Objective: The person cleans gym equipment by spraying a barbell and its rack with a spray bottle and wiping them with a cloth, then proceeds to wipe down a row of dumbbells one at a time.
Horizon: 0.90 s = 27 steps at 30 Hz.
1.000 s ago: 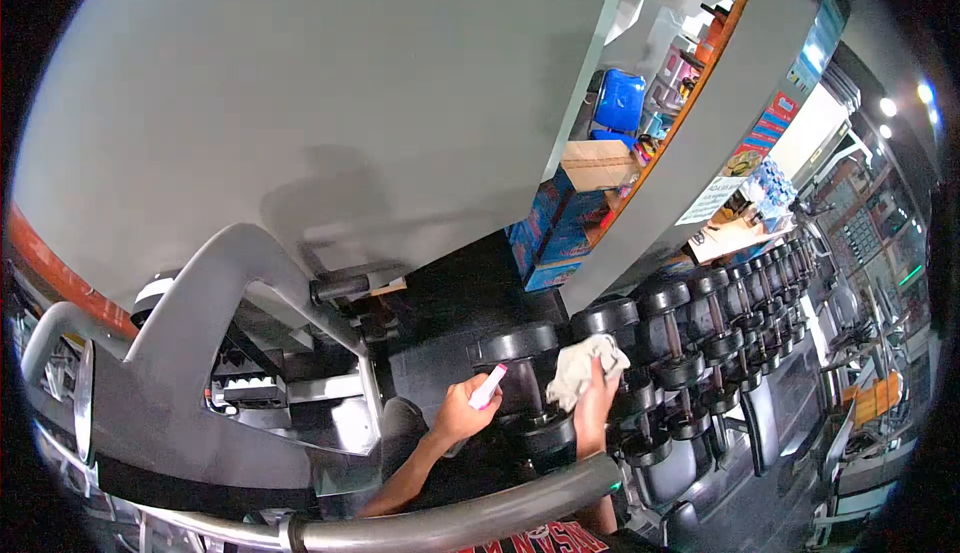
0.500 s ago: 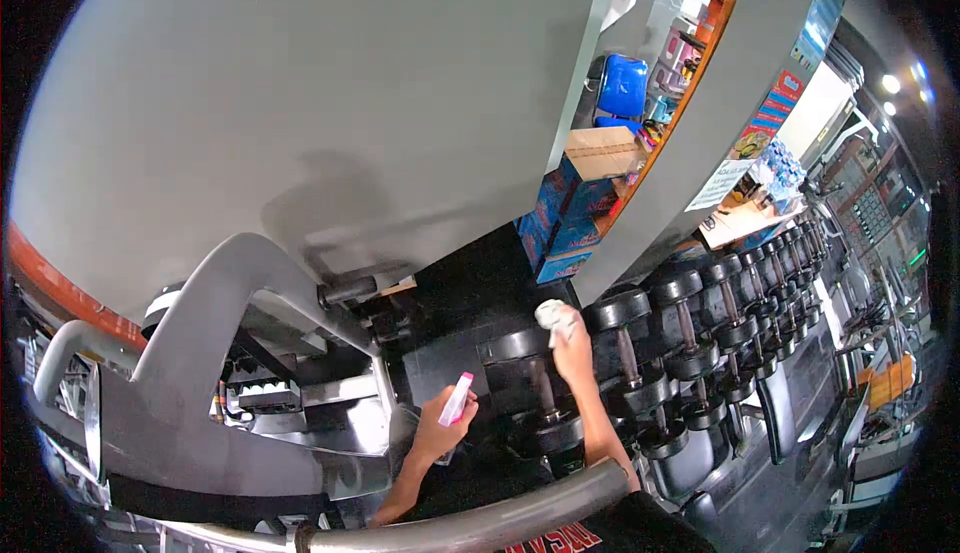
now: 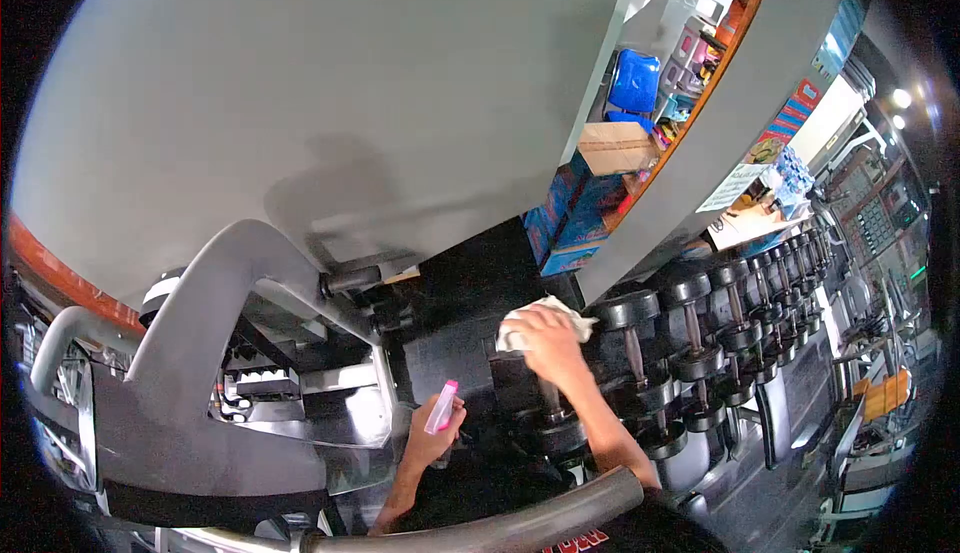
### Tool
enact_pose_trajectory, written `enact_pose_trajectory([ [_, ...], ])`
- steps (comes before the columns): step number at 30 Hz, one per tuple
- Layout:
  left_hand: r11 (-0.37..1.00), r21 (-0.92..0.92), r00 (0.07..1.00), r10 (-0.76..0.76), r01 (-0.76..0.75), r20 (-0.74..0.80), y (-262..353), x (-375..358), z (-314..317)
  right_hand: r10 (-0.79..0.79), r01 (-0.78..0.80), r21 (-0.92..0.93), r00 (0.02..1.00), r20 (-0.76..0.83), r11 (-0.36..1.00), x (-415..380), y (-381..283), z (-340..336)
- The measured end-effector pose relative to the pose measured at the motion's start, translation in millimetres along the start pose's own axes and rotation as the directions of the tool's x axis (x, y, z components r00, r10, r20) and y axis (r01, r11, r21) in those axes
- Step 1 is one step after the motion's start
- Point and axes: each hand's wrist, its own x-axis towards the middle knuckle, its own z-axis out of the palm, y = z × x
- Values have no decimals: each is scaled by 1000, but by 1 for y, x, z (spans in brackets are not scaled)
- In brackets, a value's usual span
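Note:
My left hand [image 3: 432,437] is closed around a clear bottle with a pink cap [image 3: 441,408], held left of the dumbbells. A white cloth [image 3: 520,325] lies spread under my right hand [image 3: 552,345], which presses it over the upper end of the nearest dumbbell [image 3: 552,431]. That dumbbell's handle and lower head show below my wrist. Just to the right sits another dark dumbbell with a metal handle [image 3: 634,353].
A row of dumbbells [image 3: 735,303] runs off to the right. A grey machine frame [image 3: 190,353] stands at left, and a metal bar [image 3: 500,525] crosses close in front of me. Blue boxes [image 3: 575,218] are stacked beside the grey wall [image 3: 300,83].
My right hand has moved slightly left and down onto the dumbbell's head, and the bunched cloth is now spread wider. The bottle in my left hand has shifted slightly left. The view has turned slightly.

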Motion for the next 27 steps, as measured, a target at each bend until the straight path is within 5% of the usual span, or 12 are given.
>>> enact_pose_trajectory([
  [3,1000,6,999,12,-12,-34,-3,0,0,-110,187,-257,951,289,948,14,-18,45],
  [6,998,-42,999,35,-37,-32,-1,2,-2,-36,407,-496,799,600,767,17,-40,106],
  [7,999,-44,999,31,-32,-31,0,2,-3,-63,535,-518,734,677,667,10,-33,147],
  [9,999,3,999,-32,32,7,3,0,-6,-78,561,-463,690,720,686,-8,-1,256],
  [13,999,38,1000,15,-16,25,6,0,-10,103,362,-454,679,727,814,32,-50,121],
  [17,999,26,998,-19,18,51,9,4,-11,-169,292,-203,867,468,935,19,-35,49],
  [19,998,51,997,-39,36,66,15,4,-14,-256,265,-35,951,171,963,14,-20,8],
  [21,999,43,999,8,-9,34,21,5,-15,-145,141,88,989,32,986,5,2,-12],
  [24,997,80,1000,19,-18,-13,28,4,-16,243,-223,323,970,-23,920,-16,28,-27],
  [27,997,70,1000,19,-18,-11,25,3,-17,435,-312,517,891,-133,797,-38,71,-1],
])
